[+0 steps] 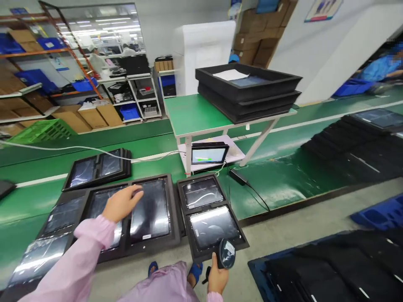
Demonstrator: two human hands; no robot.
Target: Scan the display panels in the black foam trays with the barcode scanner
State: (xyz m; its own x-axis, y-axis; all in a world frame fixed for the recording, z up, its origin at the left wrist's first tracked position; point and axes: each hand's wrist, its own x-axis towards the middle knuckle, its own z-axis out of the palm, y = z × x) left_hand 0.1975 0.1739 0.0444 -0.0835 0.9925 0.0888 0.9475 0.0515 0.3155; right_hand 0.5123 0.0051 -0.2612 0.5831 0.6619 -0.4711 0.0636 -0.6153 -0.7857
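Fingers of the right hand (217, 274) are wrapped round the handle of a scanner (226, 253), its round dark head raised just over the near edge of a black tray (211, 218) holding two glossy screens. The left hand (121, 203) lies flat and open, holding nothing, fingertips resting on the upper corner of a screen (150, 212) in the wider tray (126, 218) just beside the first, both trays lying on the floor at the edge of the green strip. The screen is a thin, stiff glass panel, smooth and reflective; it looks light but fragile and slippery, best lifted by its edges rather than its face. The trays are matte, soft-looking foam with squared pockets. Beyond stands a green table (192, 115) bearing stacked black trays (248, 90).
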